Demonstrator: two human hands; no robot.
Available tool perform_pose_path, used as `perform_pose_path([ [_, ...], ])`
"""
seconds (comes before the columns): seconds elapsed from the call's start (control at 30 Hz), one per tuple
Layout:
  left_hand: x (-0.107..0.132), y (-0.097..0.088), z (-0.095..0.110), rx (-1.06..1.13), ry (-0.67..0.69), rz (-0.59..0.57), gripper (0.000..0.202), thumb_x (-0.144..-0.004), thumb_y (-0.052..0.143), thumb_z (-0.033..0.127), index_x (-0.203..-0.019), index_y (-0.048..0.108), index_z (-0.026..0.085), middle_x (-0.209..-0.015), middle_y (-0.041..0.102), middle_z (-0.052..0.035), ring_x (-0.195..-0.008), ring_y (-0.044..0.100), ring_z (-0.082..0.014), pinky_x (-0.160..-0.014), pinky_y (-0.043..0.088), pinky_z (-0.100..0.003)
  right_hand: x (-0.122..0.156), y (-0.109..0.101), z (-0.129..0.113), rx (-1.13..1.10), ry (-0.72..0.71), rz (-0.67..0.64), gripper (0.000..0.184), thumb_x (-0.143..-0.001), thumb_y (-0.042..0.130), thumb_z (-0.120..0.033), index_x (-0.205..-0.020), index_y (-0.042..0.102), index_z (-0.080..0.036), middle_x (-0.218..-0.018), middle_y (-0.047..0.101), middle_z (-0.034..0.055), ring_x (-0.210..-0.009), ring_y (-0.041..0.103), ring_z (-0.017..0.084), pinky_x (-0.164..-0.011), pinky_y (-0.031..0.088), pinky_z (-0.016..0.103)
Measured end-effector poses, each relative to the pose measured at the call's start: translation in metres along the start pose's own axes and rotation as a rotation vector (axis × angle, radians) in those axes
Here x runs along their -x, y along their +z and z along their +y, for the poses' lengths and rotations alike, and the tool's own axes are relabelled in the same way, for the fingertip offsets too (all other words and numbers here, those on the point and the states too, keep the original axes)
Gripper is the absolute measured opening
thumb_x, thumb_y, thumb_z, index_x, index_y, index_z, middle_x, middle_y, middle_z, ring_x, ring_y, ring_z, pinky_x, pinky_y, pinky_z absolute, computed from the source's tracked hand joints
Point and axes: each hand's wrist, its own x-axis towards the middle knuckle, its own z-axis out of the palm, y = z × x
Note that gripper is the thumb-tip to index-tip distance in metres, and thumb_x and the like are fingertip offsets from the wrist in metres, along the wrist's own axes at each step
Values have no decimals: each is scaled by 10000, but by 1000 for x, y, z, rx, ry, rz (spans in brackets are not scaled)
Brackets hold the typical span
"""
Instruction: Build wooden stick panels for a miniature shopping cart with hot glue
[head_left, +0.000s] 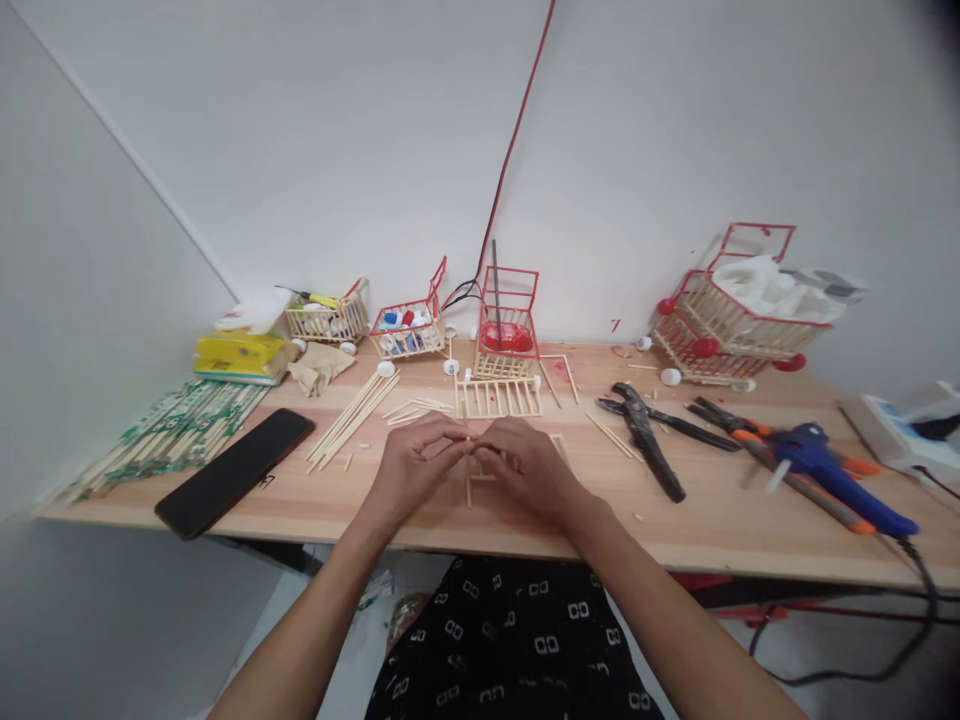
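Observation:
My left hand (pixel 415 463) and my right hand (pixel 525 465) meet over the middle of the wooden table (pixel 720 520), fingers pinched together on a small frame of thin wooden sticks (pixel 471 478) that rests on the tabletop. One stick of the frame points toward me between the hands. Just beyond my fingers lies a flat grid panel of sticks (pixel 499 397). Loose wooden sticks (pixel 352 415) lie fanned out to the left of the hands.
A black phone (pixel 234 471) and packs of chopsticks (pixel 172 430) lie at the left. Pliers (pixel 646 435), cutters (pixel 750 435) and a blue glue gun (pixel 836 475) lie at the right. Small stick-built carts (pixel 409 325) and a larger one (pixel 731 315) stand along the wall.

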Motion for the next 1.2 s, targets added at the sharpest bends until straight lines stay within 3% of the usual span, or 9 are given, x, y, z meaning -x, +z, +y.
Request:
perform_pose_path([
  [0.17, -1, 0, 2, 26, 1, -14, 88, -839, 634, 246, -825, 702, 192, -838, 707, -45, -809, 637, -168, -756, 486, -296, -1, -7, 0, 64, 108, 220, 250, -958, 398, -229, -899, 636, -180, -834, 626, 69, -840, 552, 193, -780, 424, 328],
  [0.4, -1, 0, 2, 29, 20, -14, 79, -838, 637, 233, -826, 698, 184, -826, 701, -45, -799, 632, -161, -743, 480, -296, 0, -10, 1, 88, 134, 342, 234, -959, 410, -238, -886, 628, -193, -846, 639, 63, -863, 562, 200, -805, 428, 343],
  [0.63, -1, 0, 2, 19, 20, -20, 83, -841, 632, 242, -826, 696, 192, -827, 700, -43, -800, 630, -163, -748, 481, -299, -1, -9, -3, 71, 84, 300, 224, -952, 424, -242, -872, 628, -197, -819, 637, 56, -825, 572, 190, -767, 447, 335],
  [0.8, -1, 0, 4, 12, 2, -30, 85, -843, 628, 236, -833, 702, 194, -830, 707, -41, -798, 636, -162, -747, 486, -294, 0, -10, -4, 30, 45, 357, 168, -925, 469, -248, -1005, 612, -212, -923, 641, 62, -877, 580, 196, -813, 466, 360],
  [0.97, 0, 0, 3, 27, -7, -37, 98, -846, 626, 247, -849, 708, 194, -843, 709, -45, -810, 640, -164, -756, 487, -290, 3, -10, -6, -9, -81, 336, 334, -882, 550, -251, -1216, 548, -254, -1172, 558, 90, -1135, 509, 239, -976, 416, 438],
  [1.2, -1, -2, 5, 50, -17, -44, 112, -853, 619, 264, -866, 711, 202, -875, 721, -47, -842, 650, -173, -788, 489, -303, 5, -8, -8, 17, -125, 236, 435, -868, 565, -304, -1299, 503, -306, -1309, 467, 95, -1201, 464, 274, -939, 432, 458],
])
